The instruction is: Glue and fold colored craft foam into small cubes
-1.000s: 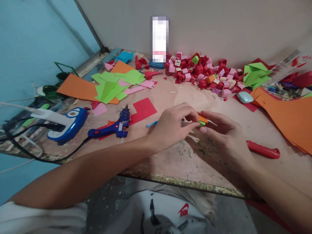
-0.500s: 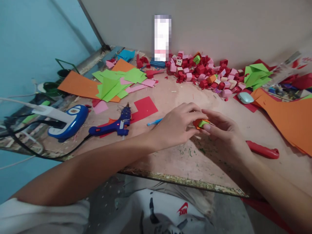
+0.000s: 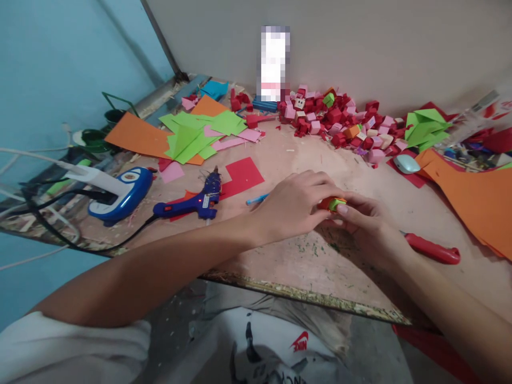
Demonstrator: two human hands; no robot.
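Between my two hands is a small orange and green folded paper piece (image 3: 335, 204), held just above the table. My left hand (image 3: 298, 202) is closed, its fingers and thumb pinching the piece from the left. From the right, my right hand (image 3: 362, 216) grips it with thumb and fingers, partly hidden behind the paper. A blue pen-like stick (image 3: 257, 199) pokes out behind my left wrist. Under and beside my right wrist lies a tool with a red handle (image 3: 434, 248); its other end is hidden.
A blue hot glue gun (image 3: 192, 204) with its light on lies at left, near a blue-and-white power strip (image 3: 121, 194) with cords. Green sheets (image 3: 192, 140), orange sheets (image 3: 476, 197) and red paper (image 3: 244, 176) lie around. Small paper cubes (image 3: 336, 117) are heaped at the back.
Both hands keep hold of the paper piece, and the fingers have shifted slightly around it. The whole view has moved a little, so the table appears farther right.
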